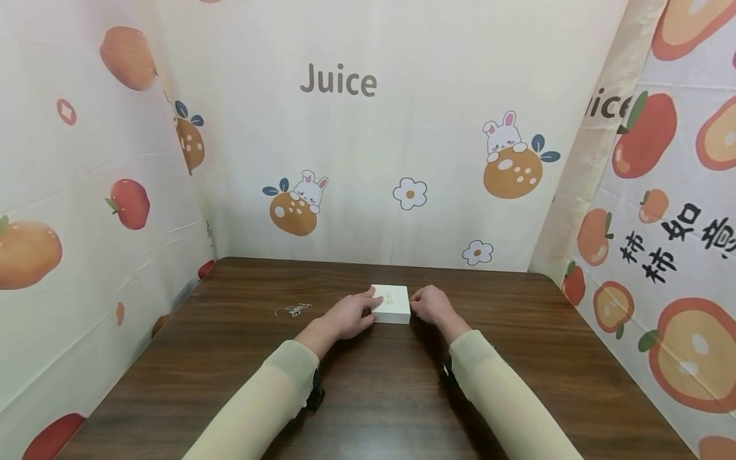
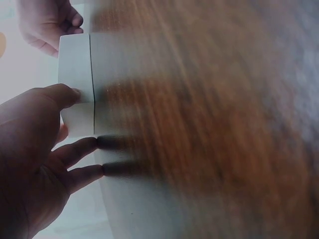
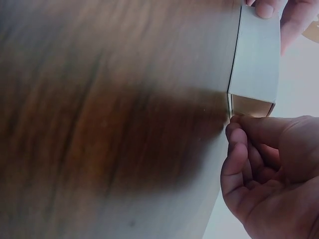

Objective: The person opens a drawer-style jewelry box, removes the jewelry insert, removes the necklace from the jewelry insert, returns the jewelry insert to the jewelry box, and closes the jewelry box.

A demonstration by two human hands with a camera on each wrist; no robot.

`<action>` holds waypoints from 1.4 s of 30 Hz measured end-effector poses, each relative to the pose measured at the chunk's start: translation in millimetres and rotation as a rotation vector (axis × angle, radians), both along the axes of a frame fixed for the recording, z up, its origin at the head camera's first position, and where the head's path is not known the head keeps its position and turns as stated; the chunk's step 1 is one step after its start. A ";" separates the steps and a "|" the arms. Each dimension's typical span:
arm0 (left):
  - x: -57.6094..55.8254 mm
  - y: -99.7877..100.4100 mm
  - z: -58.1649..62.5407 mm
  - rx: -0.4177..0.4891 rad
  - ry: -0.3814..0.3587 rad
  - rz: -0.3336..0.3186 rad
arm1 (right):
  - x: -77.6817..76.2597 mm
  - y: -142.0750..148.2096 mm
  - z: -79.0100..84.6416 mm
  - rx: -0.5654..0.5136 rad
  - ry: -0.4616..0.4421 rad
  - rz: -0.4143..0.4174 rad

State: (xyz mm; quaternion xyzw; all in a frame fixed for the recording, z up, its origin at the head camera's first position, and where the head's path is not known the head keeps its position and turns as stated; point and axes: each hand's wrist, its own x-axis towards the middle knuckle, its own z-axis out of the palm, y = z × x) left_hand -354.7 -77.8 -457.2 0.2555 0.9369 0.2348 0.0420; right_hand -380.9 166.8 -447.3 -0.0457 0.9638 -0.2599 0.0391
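Note:
A small white box point(image 1: 391, 301) with faint lettering on its lid lies flat on the brown wooden table. My left hand point(image 1: 347, 314) holds its left end, one finger lying across the top. In the left wrist view two other fingertips point(image 2: 95, 143) of this hand come down to the table beside the box. At the right end, my right hand point(image 1: 431, 304) has its fingers curled in. Its thumb and forefinger pinch at the low edge there, in the right wrist view, just below a tan recessed end face point(image 3: 249, 105). The pinched edge is mostly hidden by the fingertips.
A thin silvery chain point(image 1: 295, 310) lies in a loose heap on the table point(image 1: 379, 396), left of my left hand. Printed cloth walls point(image 1: 368, 140) stand behind the table and along both sides.

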 end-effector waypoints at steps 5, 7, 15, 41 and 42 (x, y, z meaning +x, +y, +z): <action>0.9 0.3 2.4 0.002 -0.004 -0.004 | -1.9 -0.7 0.9 -0.008 -0.019 -0.012; 1.8 0.6 5.2 0.004 -0.011 -0.006 | -2.4 -1.4 2.4 -0.009 -0.025 -0.014; -7.0 -1.4 1.6 0.013 -0.008 -0.027 | -7.9 0.2 2.2 -0.008 -0.041 -0.010; 23.6 19.2 9.5 -0.126 0.103 0.045 | 11.3 26.3 11.7 -0.010 -0.013 0.028; 28.7 24.8 9.9 -0.151 0.137 0.045 | 11.7 27.8 13.0 -0.007 -0.011 0.021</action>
